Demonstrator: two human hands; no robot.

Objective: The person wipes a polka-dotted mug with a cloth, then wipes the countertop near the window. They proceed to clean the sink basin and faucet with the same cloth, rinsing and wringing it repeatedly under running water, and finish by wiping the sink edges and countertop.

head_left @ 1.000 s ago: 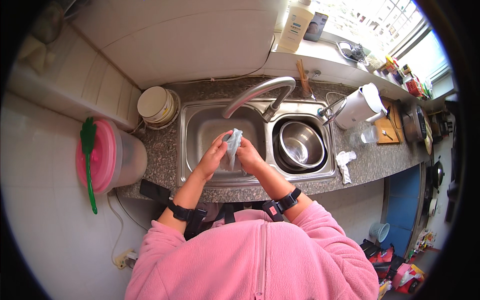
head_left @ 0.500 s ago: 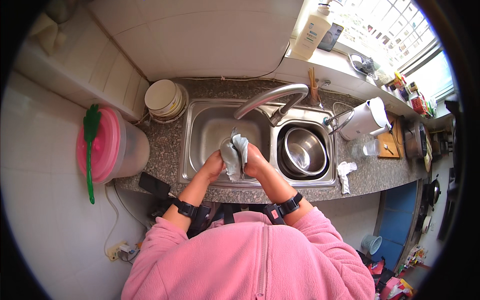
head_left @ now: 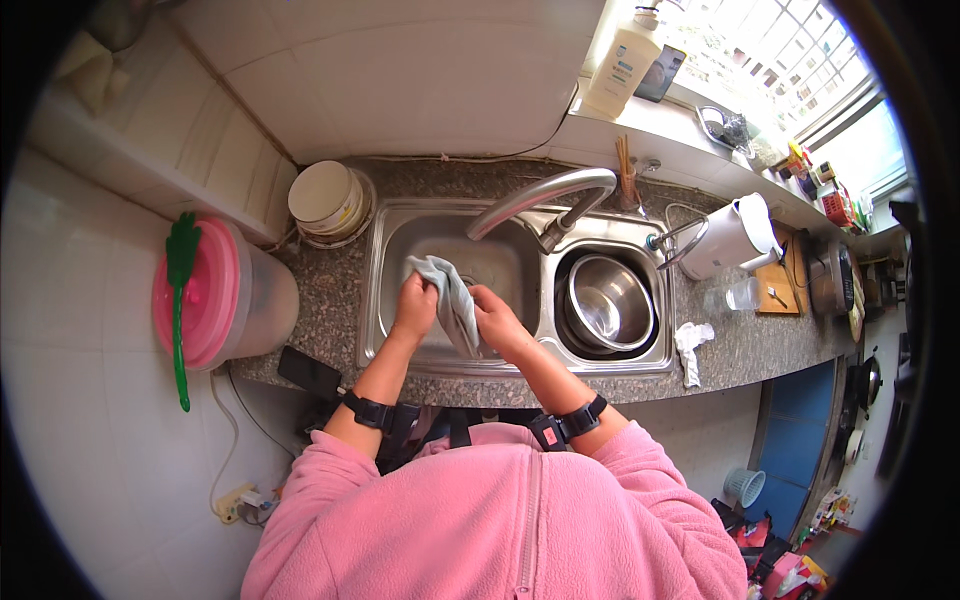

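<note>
A grey-blue cloth (head_left: 448,293) hangs between my hands above the left sink basin (head_left: 405,245). My left hand (head_left: 415,305) is closed round the cloth's upper left part. On the cloth's right side, my right hand (head_left: 496,318) pinches its edge, the fingertips partly hidden. From its upper end near my left hand, the cloth slants down to the right, loosely folded. The curved metal faucet (head_left: 540,195) arches over the basin just beyond the cloth, and no water shows from it.
Steel bowls (head_left: 608,303) sit nested in the right basin. Stacked dishes (head_left: 325,195) and a pink-lidded bin (head_left: 225,290) stand to the left, near a dark phone (head_left: 310,372). To the right are a white crumpled cloth (head_left: 692,350), a clear cup (head_left: 742,294) and a white kettle (head_left: 730,238).
My left hand has moved up and a little left with the cloth. My hands are farther apart, and the bunched cloth is now a longer, slanting fold.
</note>
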